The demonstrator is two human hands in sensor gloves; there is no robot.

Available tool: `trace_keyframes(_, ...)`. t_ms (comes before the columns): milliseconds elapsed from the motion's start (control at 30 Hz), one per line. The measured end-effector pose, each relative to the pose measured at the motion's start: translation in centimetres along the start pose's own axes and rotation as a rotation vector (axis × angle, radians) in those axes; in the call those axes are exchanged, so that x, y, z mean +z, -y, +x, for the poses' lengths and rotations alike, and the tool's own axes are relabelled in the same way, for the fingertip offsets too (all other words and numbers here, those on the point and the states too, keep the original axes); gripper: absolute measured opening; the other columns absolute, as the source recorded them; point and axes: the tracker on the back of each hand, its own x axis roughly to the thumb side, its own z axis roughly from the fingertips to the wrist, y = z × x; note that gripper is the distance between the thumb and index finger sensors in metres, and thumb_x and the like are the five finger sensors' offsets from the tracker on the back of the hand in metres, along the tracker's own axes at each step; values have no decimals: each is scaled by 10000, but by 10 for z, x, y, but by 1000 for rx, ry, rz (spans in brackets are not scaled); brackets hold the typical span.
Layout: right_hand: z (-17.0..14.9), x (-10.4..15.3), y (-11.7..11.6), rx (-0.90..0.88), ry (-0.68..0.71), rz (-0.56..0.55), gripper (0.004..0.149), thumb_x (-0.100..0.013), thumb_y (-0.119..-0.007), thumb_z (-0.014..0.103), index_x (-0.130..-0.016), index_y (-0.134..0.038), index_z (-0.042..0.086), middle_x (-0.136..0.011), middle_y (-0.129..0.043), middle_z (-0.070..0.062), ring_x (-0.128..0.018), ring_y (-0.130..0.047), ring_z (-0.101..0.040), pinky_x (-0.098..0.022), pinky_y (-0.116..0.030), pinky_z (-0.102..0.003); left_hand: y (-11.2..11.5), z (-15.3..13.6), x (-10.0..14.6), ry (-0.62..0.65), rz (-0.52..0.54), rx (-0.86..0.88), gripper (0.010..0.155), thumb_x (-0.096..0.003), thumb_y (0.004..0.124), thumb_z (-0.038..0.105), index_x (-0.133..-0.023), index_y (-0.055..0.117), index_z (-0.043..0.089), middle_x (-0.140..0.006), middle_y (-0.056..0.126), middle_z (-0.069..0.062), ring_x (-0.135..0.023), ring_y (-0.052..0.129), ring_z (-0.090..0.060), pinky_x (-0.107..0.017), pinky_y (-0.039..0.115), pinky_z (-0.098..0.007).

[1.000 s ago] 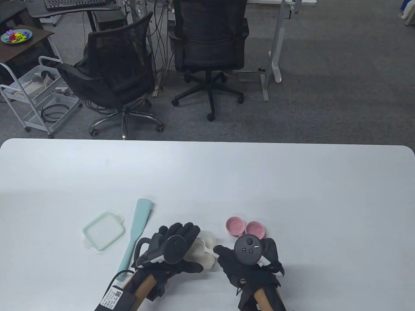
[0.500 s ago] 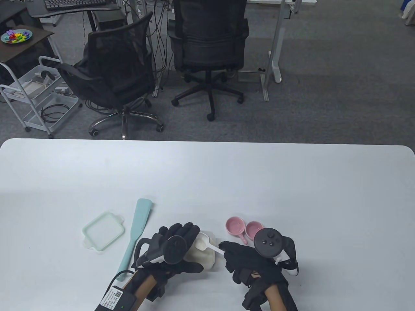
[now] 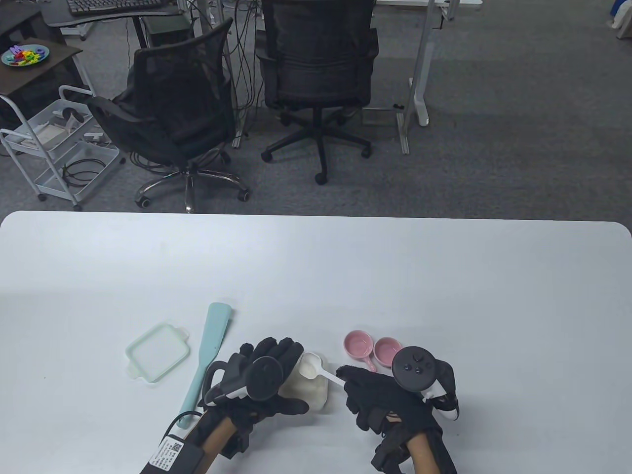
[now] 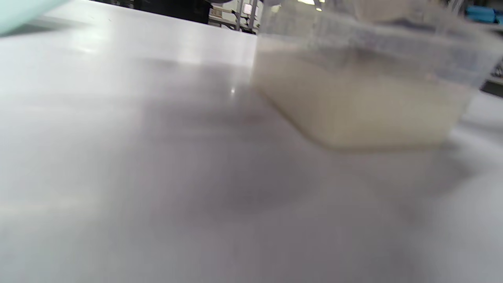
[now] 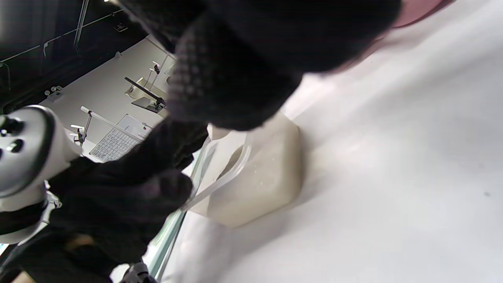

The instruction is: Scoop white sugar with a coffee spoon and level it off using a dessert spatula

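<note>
No legible text is found. A white label (image 3: 168, 453) with a QR-type code and small print is seen on the black unit on the left forearm; the print is too small to be read. A gridded sheet (image 5: 114, 144) is blurred.

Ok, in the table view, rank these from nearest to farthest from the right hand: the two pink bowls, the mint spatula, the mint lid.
From the right hand:
1. Pink bowls, just beyond its fingers; the right-hand bowl of the pair sits closest.
2. Mint spatula, left of the left hand, lying lengthwise.
3. Mint lid, farthest left, past the spatula.
</note>
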Motion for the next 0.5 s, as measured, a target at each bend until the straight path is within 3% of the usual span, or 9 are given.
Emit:
trace_keyframes(100, 0, 0, 1, -26, 15, -4, 480, -633, -742, 309, -1071, -674, 126, -649, -1006, -50, -259, -1047, -78, -129, -929, -189, -25, -13, 9, -99, 116, 80, 1043, -379, 617, 851, -1224, 271, 348, -1319, 335, -6, -1232, 445, -428, -807, 382, -725)
trace_keyframes(267, 1, 0, 2, -59, 35, -4, 480, -634, -739, 308, -1072, -671, 126, -654, -1005, -50, -268, -1048, -82, -136, -931, -193, -50, -41, 32, -272, 190, 107, 949, -487, 656, 779, -1226, 265, 330, -1308, 368, -32, -1214, 505, -426, -809, 408, -716)
trace_keyframes(500, 2, 1, 2, -71, 50, -3, 481, -635, -739, 309, -1073, -670, 125, -651, -1004, -49, -262, -1047, -78, -133, -930, -190, -38, -76, 50, -524, 126, -34, 909, -523, 693, 739, -1226, 307, 312, -1272, 481, -49, -1145, 672, -369, -816, 506, -668)
